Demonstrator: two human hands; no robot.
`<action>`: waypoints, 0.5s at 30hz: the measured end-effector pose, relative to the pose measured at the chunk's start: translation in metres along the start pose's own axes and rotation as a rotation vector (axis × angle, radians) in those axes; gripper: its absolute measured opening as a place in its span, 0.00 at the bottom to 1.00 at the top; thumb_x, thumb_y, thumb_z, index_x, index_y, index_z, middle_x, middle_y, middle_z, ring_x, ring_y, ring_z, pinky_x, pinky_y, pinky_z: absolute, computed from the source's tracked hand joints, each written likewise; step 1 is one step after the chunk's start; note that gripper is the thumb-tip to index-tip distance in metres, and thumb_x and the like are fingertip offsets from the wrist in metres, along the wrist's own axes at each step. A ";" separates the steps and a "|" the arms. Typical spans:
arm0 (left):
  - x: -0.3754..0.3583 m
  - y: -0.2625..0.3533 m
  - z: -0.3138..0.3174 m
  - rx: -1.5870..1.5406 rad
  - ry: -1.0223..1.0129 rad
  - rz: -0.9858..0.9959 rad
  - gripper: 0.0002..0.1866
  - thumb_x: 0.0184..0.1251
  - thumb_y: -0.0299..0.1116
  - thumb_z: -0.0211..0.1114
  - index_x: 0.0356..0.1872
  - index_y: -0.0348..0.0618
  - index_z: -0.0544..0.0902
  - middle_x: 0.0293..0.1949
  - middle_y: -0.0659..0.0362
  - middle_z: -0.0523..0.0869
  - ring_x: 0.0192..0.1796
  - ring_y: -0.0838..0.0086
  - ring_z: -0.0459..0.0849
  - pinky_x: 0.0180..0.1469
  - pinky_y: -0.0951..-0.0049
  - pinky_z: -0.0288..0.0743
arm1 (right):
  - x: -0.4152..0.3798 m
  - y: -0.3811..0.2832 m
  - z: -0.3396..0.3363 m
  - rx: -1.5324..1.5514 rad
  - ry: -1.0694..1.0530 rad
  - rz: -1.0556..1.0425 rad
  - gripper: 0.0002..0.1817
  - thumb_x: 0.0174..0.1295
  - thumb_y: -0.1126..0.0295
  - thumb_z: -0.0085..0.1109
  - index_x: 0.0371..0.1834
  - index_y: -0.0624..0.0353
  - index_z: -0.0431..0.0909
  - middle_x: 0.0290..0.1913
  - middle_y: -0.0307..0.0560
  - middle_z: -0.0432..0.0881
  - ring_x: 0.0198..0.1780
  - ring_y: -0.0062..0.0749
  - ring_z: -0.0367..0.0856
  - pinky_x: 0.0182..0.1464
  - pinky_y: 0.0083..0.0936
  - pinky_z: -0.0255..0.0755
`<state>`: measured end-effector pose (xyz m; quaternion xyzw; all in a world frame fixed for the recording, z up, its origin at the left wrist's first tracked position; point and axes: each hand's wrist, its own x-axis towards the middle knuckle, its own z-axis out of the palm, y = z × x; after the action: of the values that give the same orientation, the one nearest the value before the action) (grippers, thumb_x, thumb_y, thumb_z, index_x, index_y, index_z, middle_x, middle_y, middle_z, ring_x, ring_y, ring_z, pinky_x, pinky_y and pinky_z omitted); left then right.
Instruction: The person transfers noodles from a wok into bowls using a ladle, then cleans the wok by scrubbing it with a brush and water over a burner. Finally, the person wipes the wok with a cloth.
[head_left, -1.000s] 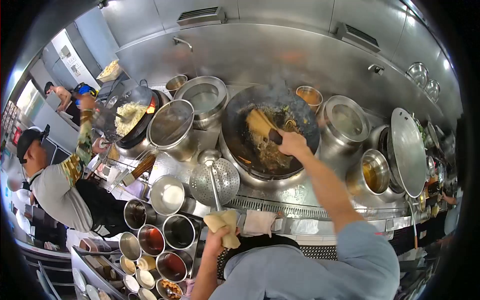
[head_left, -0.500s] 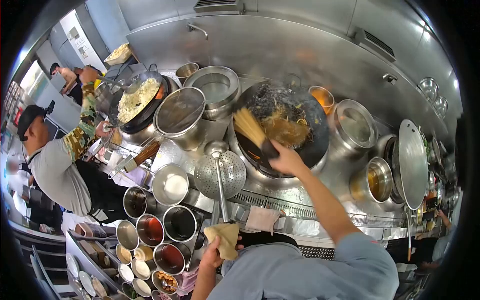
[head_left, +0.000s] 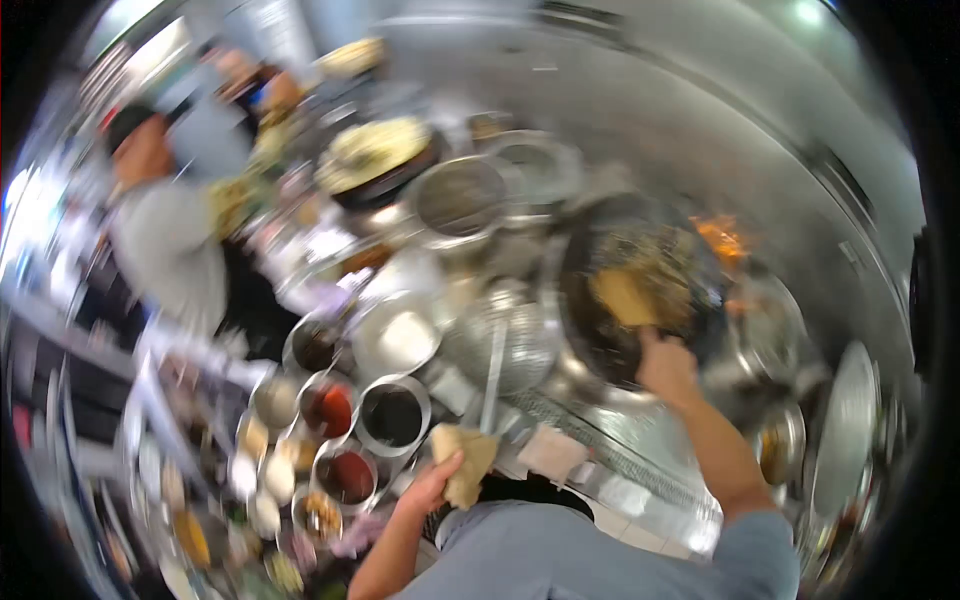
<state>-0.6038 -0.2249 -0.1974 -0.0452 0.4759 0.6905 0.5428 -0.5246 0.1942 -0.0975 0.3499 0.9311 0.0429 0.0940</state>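
Note:
My right hand [head_left: 668,368] is closed around the handle of a bamboo wok brush [head_left: 622,297]. Its bristles are down inside a large dark wok [head_left: 590,340], against brownish liquid and scraps, though motion blur hides the exact contact. At my waist, my left hand [head_left: 432,485] grips a folded tan cloth [head_left: 464,465]. Just beyond that cloth, a ladle [head_left: 494,385] lies across a round perforated strainer [head_left: 527,352].
Several metal pots of sauces, including red sauce [head_left: 328,410] and dark sauce [head_left: 392,415], stand at the left. A co-worker [head_left: 165,250] is beside another wok of pale food [head_left: 385,150]. A large pale wok [head_left: 843,430] stands tilted at right.
The view has swung and blurred, so the scene sits farther right. The brush has moved from the wok's left side down into its middle. My left hand still holds the cloth.

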 end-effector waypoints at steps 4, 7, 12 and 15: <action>0.010 -0.021 -0.006 0.026 0.002 -0.024 0.36 0.67 0.58 0.67 0.64 0.38 0.73 0.49 0.57 0.85 0.41 0.71 0.86 0.43 0.68 0.82 | 0.095 0.041 0.012 0.249 0.100 -0.112 0.47 0.53 0.40 0.68 0.72 0.56 0.66 0.53 0.67 0.83 0.54 0.62 0.82 0.53 0.50 0.77; -0.017 -0.012 0.015 0.098 0.001 0.177 0.44 0.65 0.60 0.68 0.73 0.40 0.64 0.65 0.53 0.74 0.66 0.66 0.74 0.65 0.63 0.72 | 0.059 0.040 0.046 -0.011 0.062 -0.211 0.43 0.59 0.65 0.62 0.79 0.51 0.54 0.49 0.70 0.82 0.47 0.65 0.82 0.51 0.53 0.75; -0.047 -0.048 0.009 -0.016 0.124 0.362 0.47 0.66 0.60 0.67 0.76 0.40 0.59 0.66 0.53 0.73 0.67 0.65 0.72 0.67 0.62 0.69 | -0.042 0.002 -0.056 -0.255 -0.252 -0.163 0.29 0.73 0.65 0.51 0.77 0.47 0.61 0.47 0.62 0.85 0.57 0.56 0.78 0.58 0.45 0.73; -0.055 -0.062 0.006 -0.089 0.162 0.340 0.47 0.66 0.61 0.66 0.75 0.39 0.60 0.65 0.52 0.73 0.66 0.64 0.73 0.66 0.62 0.70 | 0.088 0.070 0.040 0.159 0.047 -0.180 0.34 0.72 0.54 0.51 0.81 0.44 0.56 0.46 0.60 0.83 0.39 0.51 0.79 0.51 0.51 0.76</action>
<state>-0.5293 -0.2618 -0.2002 -0.0437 0.4879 0.7868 0.3755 -0.5361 0.3055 -0.1396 0.2703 0.9611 -0.0313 0.0478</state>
